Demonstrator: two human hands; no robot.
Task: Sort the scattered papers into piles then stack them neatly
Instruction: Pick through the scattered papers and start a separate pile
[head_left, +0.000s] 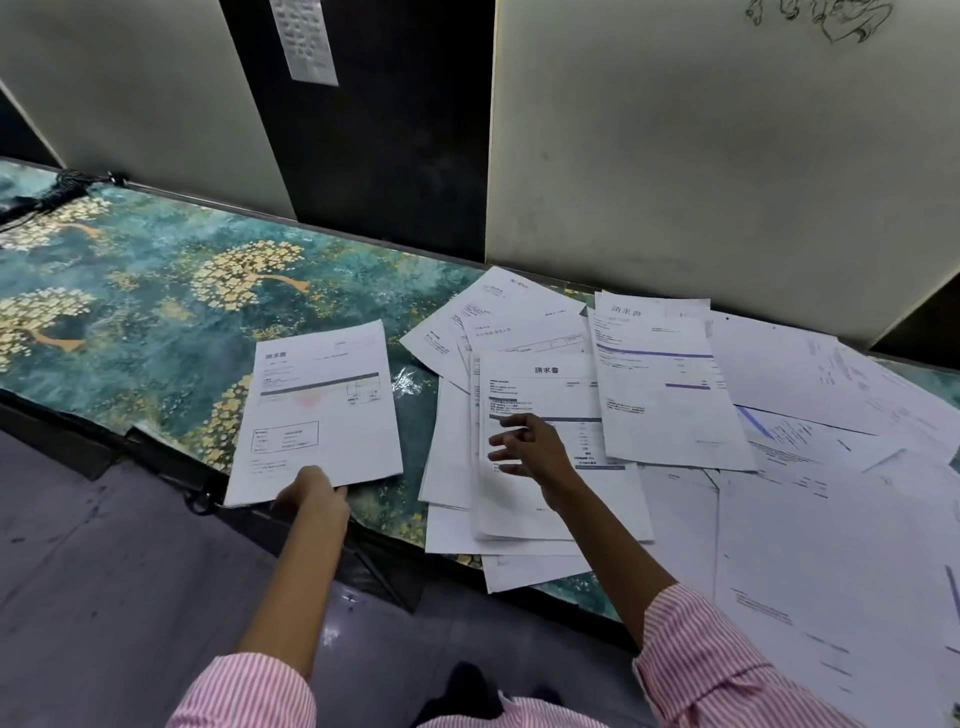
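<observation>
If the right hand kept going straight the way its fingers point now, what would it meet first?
The right hand points left, low over the scattered papers. Most likely it first touches the sheet directly beneath its fingers; if it clears that, next comes the separate sheet the left hand holds. Height above the paper is unclear.

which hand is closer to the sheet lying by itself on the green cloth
Left. The left hand is at the near edge of the lone sheet, apparently gripping it. The right hand hovers over the scattered papers to its right.

Right hand (524, 447) spread, left hand (311, 496) pinching
</observation>
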